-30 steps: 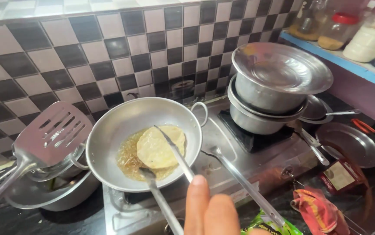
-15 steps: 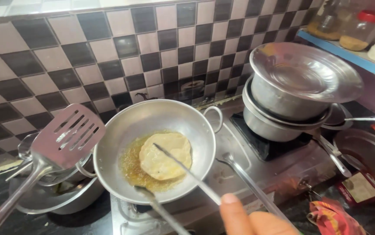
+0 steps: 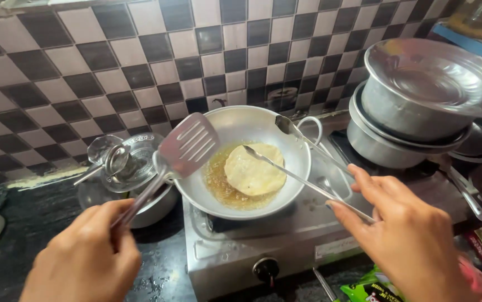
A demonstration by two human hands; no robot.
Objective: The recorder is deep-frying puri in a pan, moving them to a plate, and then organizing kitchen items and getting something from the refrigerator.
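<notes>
Round pale flatbread (image 3: 255, 169) floats in oil in the steel wok (image 3: 302, 168) on the stove: likely soft, greasy, tearable; lift from underneath. Left hand (image 3: 84, 257) fingers closed on the slotted steel spatula (image 3: 188, 145). Right hand (image 3: 409, 235) fingers pinch long steel tongs (image 3: 302, 179), tips parted over the bread.

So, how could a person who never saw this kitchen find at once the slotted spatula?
Start at the gas stove below the checkered tile wall, then go to the round metal frying pan with the flat bread in oil. The slotted spatula hovers over its left rim, held by the left hand; only it has a flat blade with slits, unlike the thin tongs.
</notes>
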